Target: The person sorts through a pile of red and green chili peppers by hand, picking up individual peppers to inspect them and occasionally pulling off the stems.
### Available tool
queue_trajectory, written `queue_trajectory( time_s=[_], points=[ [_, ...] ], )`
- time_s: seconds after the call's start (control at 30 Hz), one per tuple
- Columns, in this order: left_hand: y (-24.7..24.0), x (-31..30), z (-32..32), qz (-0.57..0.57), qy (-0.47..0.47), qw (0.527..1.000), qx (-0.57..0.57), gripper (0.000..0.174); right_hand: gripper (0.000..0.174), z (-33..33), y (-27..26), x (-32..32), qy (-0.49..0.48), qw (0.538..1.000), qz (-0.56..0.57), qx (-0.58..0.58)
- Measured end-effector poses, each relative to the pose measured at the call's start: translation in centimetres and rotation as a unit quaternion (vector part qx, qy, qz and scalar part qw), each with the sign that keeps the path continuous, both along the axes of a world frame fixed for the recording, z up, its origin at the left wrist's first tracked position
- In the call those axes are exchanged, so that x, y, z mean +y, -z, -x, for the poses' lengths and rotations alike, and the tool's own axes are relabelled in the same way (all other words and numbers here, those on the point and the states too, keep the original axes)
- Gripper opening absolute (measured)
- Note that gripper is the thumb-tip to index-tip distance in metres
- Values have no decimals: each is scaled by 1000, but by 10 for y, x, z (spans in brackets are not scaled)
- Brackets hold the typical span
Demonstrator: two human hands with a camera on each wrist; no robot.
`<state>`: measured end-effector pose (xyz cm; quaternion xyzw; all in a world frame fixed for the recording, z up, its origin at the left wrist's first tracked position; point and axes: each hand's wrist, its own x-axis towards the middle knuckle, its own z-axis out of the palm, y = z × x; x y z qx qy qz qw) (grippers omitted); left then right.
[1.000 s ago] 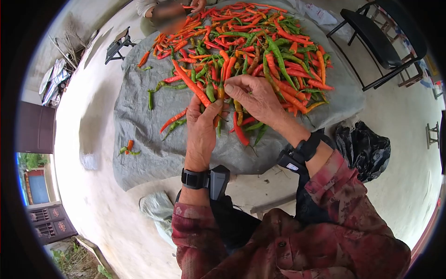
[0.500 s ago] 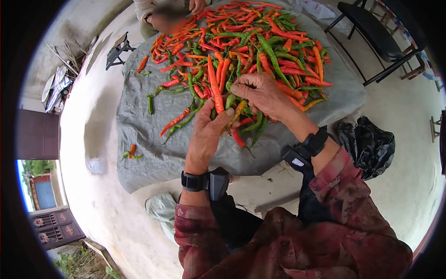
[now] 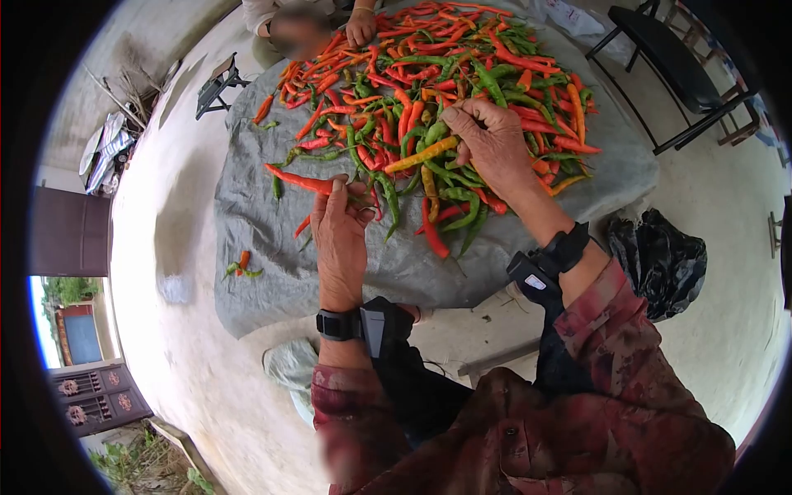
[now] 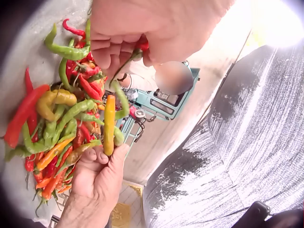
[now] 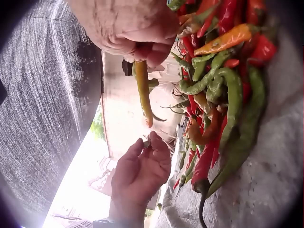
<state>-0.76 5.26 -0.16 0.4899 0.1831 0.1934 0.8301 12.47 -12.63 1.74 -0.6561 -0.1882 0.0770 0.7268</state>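
My left hand (image 3: 340,239) pinches a long red chili pepper (image 3: 299,178) near its stem end, the tip pointing left over the grey sheet. In the left wrist view a green stem (image 4: 124,65) hangs below its fingers. With thumb and fingers my right hand (image 3: 493,148) grips a yellow-orange chili pepper (image 3: 422,155), which reaches out toward the left hand. A green pepper (image 4: 121,102) shows alongside the yellow one. Beneath and beyond both hands spreads a heap of red, green and orange chili peppers (image 3: 429,70).
A grey sheet (image 3: 272,289) covers the table under the peppers. Another person's hand (image 3: 360,28) rests at the far edge of the heap. A black chair (image 3: 668,70) stands at the far right, and a black plastic bag (image 3: 656,264) lies below the table's right side.
My hands have drawn apart: the left moved left with the red pepper, now swung from upright to nearly level. The right rose slightly to the right, bringing the yellow-orange pepper along.
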Motion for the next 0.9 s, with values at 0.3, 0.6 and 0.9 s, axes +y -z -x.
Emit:
queue_trajectory(
  time_s=[0.3,0.6,0.9],
  points=[
    [-8,-30,0,-116,156,979,62,29,47,21,1,13,-146,986,78,-5],
    [-12,-41,-10,-276,182,939,91,26,30,21,9,13,-114,991,73,-19],
    [2,31,9,-754,3,615,231,32,31,21,6,0,-335,921,198,18]
  ],
)
